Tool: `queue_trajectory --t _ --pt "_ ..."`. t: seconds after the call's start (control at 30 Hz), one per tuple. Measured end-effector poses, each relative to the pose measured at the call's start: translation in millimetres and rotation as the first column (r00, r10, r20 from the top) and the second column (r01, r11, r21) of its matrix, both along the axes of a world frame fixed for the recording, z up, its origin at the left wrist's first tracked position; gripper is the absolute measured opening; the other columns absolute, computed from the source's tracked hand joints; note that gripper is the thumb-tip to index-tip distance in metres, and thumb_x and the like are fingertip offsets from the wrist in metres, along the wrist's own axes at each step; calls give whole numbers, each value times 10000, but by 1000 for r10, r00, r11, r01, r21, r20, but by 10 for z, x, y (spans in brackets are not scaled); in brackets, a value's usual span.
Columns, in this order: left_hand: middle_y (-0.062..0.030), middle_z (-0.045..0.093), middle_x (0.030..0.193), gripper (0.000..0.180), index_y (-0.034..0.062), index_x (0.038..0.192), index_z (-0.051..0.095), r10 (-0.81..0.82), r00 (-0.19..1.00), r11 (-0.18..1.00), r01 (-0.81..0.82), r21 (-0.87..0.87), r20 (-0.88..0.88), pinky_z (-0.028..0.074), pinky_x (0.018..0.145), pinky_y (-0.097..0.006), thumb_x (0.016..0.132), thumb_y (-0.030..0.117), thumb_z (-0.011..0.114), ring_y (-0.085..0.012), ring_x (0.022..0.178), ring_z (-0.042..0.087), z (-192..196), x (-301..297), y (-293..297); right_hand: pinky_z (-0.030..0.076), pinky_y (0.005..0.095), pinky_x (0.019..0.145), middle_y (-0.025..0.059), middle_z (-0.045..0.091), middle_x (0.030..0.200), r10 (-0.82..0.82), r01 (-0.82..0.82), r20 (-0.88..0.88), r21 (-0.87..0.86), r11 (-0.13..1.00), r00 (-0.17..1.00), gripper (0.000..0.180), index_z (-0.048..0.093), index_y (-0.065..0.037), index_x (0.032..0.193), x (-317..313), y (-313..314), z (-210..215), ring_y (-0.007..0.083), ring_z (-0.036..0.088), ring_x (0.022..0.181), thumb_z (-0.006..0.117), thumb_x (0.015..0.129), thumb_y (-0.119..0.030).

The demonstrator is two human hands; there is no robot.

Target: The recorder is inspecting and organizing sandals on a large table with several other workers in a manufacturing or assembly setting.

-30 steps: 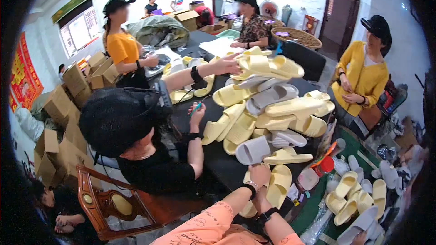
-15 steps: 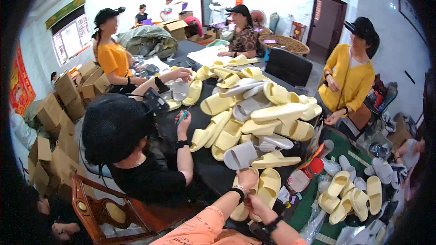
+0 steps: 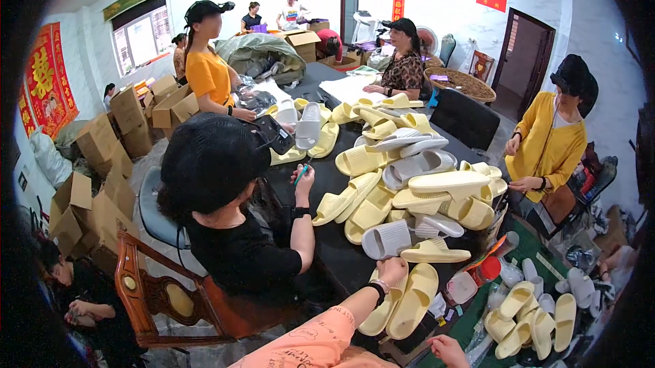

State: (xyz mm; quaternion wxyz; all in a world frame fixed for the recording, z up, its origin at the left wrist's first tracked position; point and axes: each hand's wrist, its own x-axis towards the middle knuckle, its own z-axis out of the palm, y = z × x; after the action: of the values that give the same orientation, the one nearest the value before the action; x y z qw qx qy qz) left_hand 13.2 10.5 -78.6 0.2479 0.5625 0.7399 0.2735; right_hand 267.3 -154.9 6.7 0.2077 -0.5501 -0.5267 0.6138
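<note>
A pair of pale yellow slippers (image 3: 413, 303) lies side by side at the black table's near edge. My left hand (image 3: 392, 270) has its fingers closed around the top end of the left slipper. Lower down and to the right, my right hand (image 3: 448, 352) is off the slippers; its fingers are loosely bent and apart, with nothing visible in them. Just beyond my left hand lie a grey slipper (image 3: 386, 239) and another yellow slipper (image 3: 435, 251), at the front of a large heap of yellow and grey slippers (image 3: 430, 177).
A person in black (image 3: 239, 231) sits at my left holding a thin teal tool (image 3: 300, 174). Someone in yellow (image 3: 549, 136) stands right of the heap. A red-lidded jar (image 3: 487, 270) and more slippers (image 3: 525, 317) occupy the green surface at right. A wooden chair (image 3: 133, 279) stands lower left.
My right hand has left the slippers and moved down to the right. My left hand stays at the left slipper. The view has shifted; the person in black now holds up a grey slipper.
</note>
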Motion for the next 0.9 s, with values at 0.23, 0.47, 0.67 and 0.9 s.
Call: queue_trajectory --t 0.23,0.47,0.67,0.9 --pt "-89 611 738 126 138 770 604 41 975 974 -88 210 218 358 697 -390 724 128 486 -266 729 576 -69 46 -28 421 275 544 56 564 681 95 -221 316 394 892 944 165 569 -60 892 84 -70 122 178 521 591 455 838 -167" --pt "-149 592 827 149 40 877 581 -4 971 873 -113 475 239 449 682 -363 770 75 483 -300 771 567 -4 43 -67 455 285 565 89 612 667 307 -493 614 156 856 728 196 629 -44 829 211 59 291 156 579 591 570 754 -214" --pt "-146 571 797 123 11 872 567 -184 938 874 19 486 293 460 606 -321 777 28 490 -244 660 570 214 101 -159 455 374 587 142 598 730 28 -323 512 498 805 859 216 578 -41 803 -114 29 152 305 582 678 466 824 -224" --pt "-95 564 656 118 -1 858 567 -152 915 936 11 353 373 437 539 -280 796 73 500 -148 572 542 25 86 -181 435 431 622 178 569 750 -47 -220 445 529 820 894 189 573 -56 802 -489 254 -58 363 547 714 482 796 -222"
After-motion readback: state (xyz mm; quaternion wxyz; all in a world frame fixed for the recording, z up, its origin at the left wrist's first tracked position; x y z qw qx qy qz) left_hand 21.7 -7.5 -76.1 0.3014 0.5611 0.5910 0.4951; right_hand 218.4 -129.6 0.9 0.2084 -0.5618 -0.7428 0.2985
